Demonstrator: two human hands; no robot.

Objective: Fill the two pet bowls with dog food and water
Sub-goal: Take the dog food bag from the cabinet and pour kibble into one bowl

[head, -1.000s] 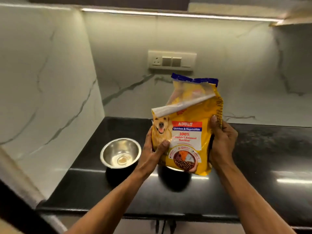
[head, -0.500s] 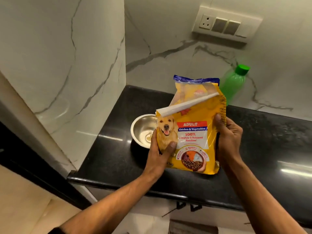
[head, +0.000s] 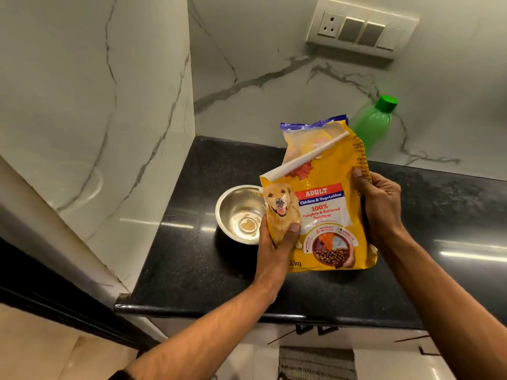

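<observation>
The left hand (head: 277, 242) has its grip clamped on the lower left edge of the yellow plastic dog food bag (head: 323, 212), thumb pressed across the printed dog on the front and fingers wrapped behind. The right hand (head: 380, 207) is clamped on the bag's right edge higher up, thumb on the front and fingers curled round the side. Between them the bag stands upright, tilted a little to the left, with its bottom at or just above the black polished stone worktop (head: 192, 256); I cannot tell which. A white strip (head: 307, 157) slants across the bag's upper front, below the blue top seam. Just left of the bag, partly hidden behind it, sits a round stainless steel pet bowl (head: 237, 212) on the worktop, with a small patch of pale crumbs at its bottom. Behind the bag's top right corner stands a green translucent plastic bottle with a green cap (head: 375, 124), against the white marble wall (head: 260, 50) that carries a white switch and socket plate (head: 359, 28)
</observation>
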